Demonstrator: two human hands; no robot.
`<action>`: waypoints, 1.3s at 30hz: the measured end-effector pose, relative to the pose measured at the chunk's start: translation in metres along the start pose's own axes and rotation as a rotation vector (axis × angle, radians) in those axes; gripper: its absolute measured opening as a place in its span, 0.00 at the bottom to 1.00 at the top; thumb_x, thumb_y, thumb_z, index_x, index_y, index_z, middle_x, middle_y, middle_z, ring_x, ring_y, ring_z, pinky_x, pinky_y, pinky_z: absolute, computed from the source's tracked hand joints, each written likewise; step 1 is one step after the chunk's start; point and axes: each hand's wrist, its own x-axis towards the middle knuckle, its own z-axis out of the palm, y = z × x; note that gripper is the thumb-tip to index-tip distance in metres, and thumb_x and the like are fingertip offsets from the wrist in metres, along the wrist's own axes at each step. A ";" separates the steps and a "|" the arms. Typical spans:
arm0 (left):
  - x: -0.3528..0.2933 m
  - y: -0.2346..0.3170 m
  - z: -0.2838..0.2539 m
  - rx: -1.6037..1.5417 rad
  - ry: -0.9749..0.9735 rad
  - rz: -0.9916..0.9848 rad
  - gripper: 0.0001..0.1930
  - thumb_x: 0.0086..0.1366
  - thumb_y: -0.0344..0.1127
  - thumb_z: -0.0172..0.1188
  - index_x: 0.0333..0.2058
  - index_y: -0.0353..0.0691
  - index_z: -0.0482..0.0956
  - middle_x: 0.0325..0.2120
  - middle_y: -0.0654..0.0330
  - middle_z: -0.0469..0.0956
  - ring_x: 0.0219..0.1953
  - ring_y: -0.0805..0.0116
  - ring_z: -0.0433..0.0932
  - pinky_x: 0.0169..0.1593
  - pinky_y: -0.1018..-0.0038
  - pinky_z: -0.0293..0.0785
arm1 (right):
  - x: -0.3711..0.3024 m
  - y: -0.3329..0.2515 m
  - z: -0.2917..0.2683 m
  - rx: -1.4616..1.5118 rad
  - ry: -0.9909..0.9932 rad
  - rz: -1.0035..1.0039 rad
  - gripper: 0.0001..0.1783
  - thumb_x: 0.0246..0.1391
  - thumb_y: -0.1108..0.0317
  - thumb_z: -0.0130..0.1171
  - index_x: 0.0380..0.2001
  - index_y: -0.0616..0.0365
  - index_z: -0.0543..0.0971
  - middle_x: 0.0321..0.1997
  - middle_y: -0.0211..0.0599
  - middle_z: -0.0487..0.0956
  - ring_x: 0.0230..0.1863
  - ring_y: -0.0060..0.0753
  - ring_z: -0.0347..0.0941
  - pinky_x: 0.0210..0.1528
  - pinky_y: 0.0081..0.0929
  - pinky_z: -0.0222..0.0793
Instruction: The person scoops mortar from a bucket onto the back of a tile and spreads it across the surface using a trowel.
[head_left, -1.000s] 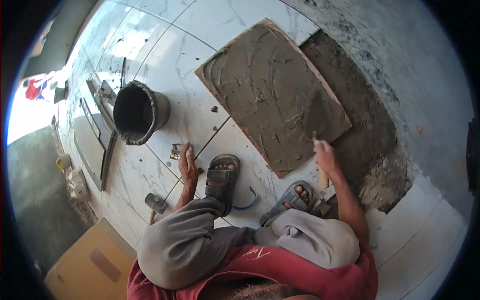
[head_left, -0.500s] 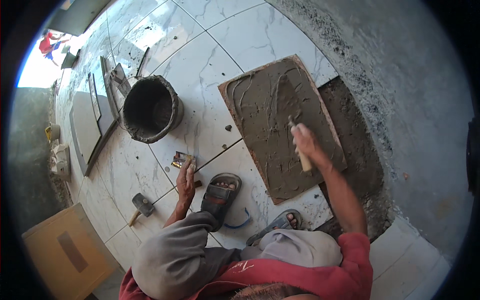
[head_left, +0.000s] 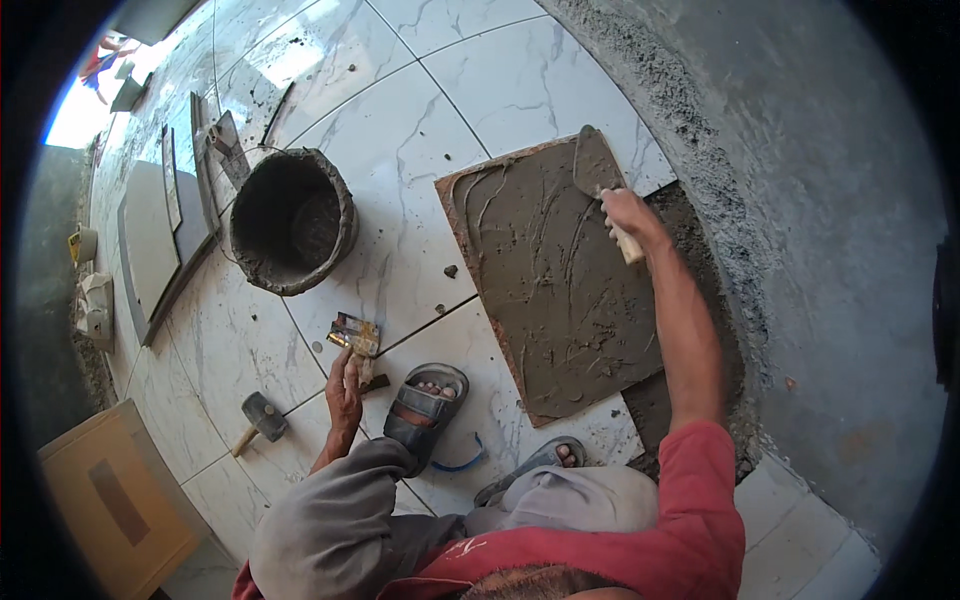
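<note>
A trowel (head_left: 588, 170) with a wooden handle is gripped in my right hand (head_left: 630, 217). Its blade lies over the far right corner of a tile (head_left: 503, 360), whose upturned face is coated with grey wet mortar (head_left: 560, 280). Ridges and streaks run through the mortar. My left hand (head_left: 345, 400) hangs by my left knee, fingers loosely extended and holding nothing I can see. Just beyond its fingertips a small dark, gold-marked packet (head_left: 354, 333) lies on the floor, with a pale object partly hidden beside it.
A mortar-crusted bucket (head_left: 345, 190) stands left of the coated tile. Farther left lie cut tile pieces (head_left: 150, 230). A rubber mallet (head_left: 264, 416) and a cardboard box (head_left: 125, 500) are at the near left. Bare mortar bed (head_left: 720, 310) borders the rough wall on the right.
My right hand has moved the trowel away from me toward the tile's far right corner. My left hand has drawn back from the packet. The view has shifted slightly.
</note>
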 end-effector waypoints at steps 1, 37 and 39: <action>0.002 0.003 -0.001 -0.035 -0.016 -0.096 0.21 0.71 0.41 0.45 0.56 0.33 0.68 0.49 0.51 0.74 0.52 0.64 0.72 0.54 0.71 0.66 | 0.004 0.002 -0.003 0.037 -0.002 0.008 0.25 0.57 0.52 0.44 0.36 0.69 0.72 0.23 0.41 0.73 0.19 0.36 0.72 0.22 0.38 0.69; 0.021 0.009 0.031 0.053 -0.122 0.072 0.16 0.69 0.39 0.49 0.47 0.33 0.75 0.45 0.51 0.77 0.48 0.64 0.74 0.53 0.72 0.67 | -0.025 0.007 0.096 -0.294 -0.513 -0.698 0.23 0.59 0.51 0.48 0.34 0.65 0.73 0.32 0.47 0.76 0.26 0.46 0.73 0.27 0.42 0.69; 0.025 0.012 0.033 0.093 -0.086 0.092 0.12 0.66 0.38 0.56 0.35 0.31 0.77 0.32 0.55 0.80 0.37 0.68 0.77 0.43 0.72 0.72 | -0.076 0.042 0.125 -0.338 -0.413 -0.833 0.22 0.57 0.52 0.49 0.33 0.66 0.71 0.34 0.58 0.75 0.30 0.60 0.72 0.33 0.47 0.67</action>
